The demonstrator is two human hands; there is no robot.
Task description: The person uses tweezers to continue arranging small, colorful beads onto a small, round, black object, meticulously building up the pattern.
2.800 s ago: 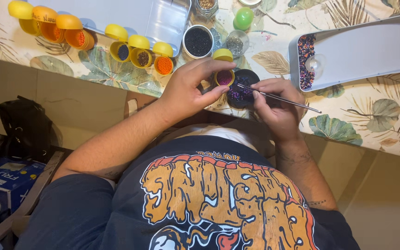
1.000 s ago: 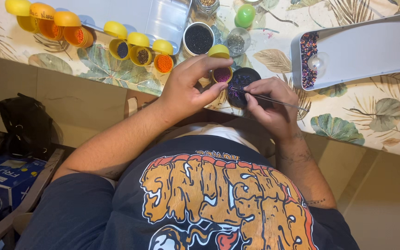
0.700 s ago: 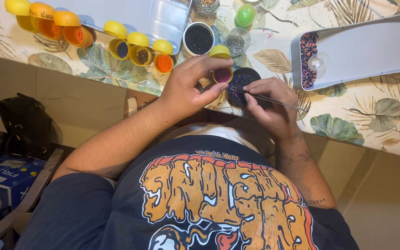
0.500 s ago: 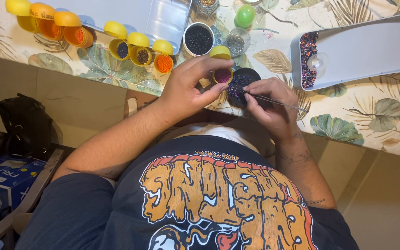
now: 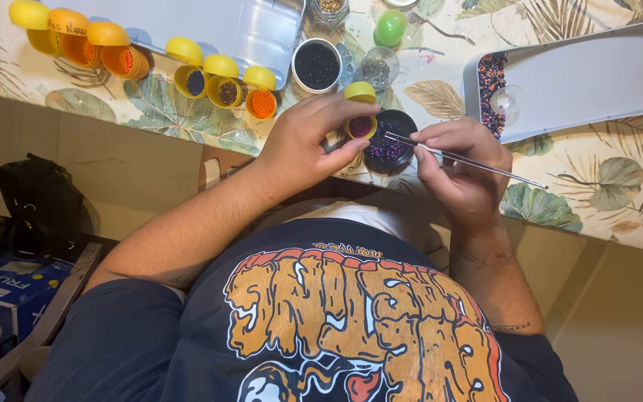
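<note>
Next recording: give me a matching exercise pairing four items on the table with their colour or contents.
Items:
1. Small capsule in the left hand
2. Green egg-shaped capsule
3. Long white tray
4. Thin needle

States:
A. Closed, standing near the table's far edge
B. Open, yellow, with dark pinkish beads inside
C. Held in the right hand, tip over a dark dish of purple beads
D. Mixed beads piled at its left end

Pairs: 1-B, 2-A, 3-D, 4-C
</note>
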